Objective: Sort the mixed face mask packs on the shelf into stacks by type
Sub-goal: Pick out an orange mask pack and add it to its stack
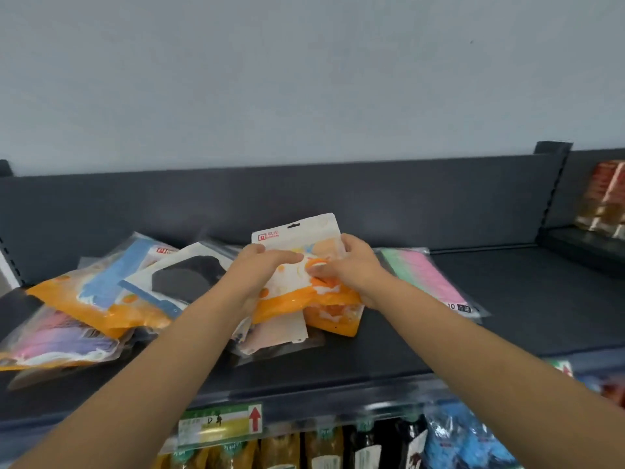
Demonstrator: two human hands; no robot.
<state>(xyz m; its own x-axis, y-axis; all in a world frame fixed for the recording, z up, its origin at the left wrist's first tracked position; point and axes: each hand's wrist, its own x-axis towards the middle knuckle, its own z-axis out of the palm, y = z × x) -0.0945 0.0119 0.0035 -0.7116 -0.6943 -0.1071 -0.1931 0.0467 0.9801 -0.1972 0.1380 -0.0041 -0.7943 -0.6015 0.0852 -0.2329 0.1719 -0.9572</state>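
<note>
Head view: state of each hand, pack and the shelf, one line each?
left hand: gripping the held pack's left side
right hand: gripping its right side
orange-and-white pack: held by both hands, tilted up over the pile
pink-and-green pack: lying flat, alone at right
black mask pack: lying on the left heap
blue mask pack: in the left heap, partly covered
shelf: right part bare

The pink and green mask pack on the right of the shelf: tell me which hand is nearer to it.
Right. The right hand, gripping the white-and-orange pack, sits just left of the pink and green mask pack. The left hand holds that pack's far side, farther away.
</note>
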